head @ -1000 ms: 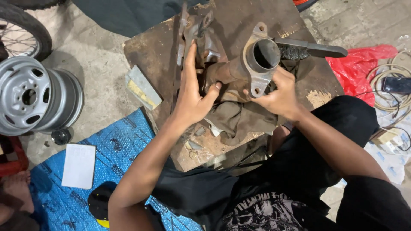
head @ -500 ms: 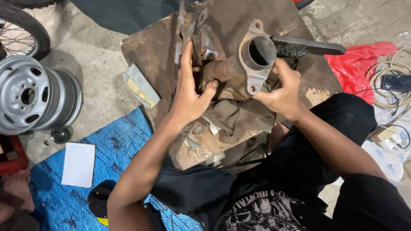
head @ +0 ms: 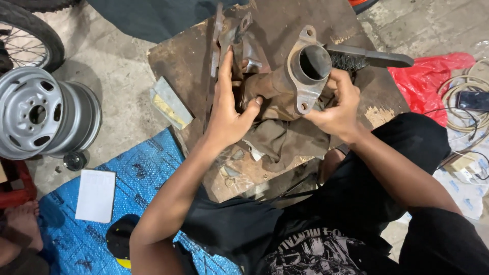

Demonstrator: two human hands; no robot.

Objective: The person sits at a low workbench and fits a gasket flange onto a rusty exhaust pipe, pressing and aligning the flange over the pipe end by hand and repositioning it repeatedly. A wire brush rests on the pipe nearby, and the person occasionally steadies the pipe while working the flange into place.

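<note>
So the part in hand is a rusty cast metal pipe piece, brown all over, with a flat flange at one end. The flange has a round open bore facing up at the camera and a bolt ear at the top and bottom, each with a small hole. The body curves off to the left toward some thinner bracket-looking bits, pretty crusty too. It sits on a dirty brown rag on top of a worn, stained board on the concrete floor.

Left hand is wrapped on the left end of the part, fingers stretched up along it, thumb pressed into the body. Right hand is closed around the underside right by the flange, gripping it. A black wire brush lies just behind the flange, touching or nearly touching it; can't tell which.

Compared to half a second ago, barely anything differs: both hands keep the same grip, and the flange is tipped a bit more upright, so the bore looks rounder. The silver wheel rim on the left and the red plastic bag on the right haven't budged.
</note>
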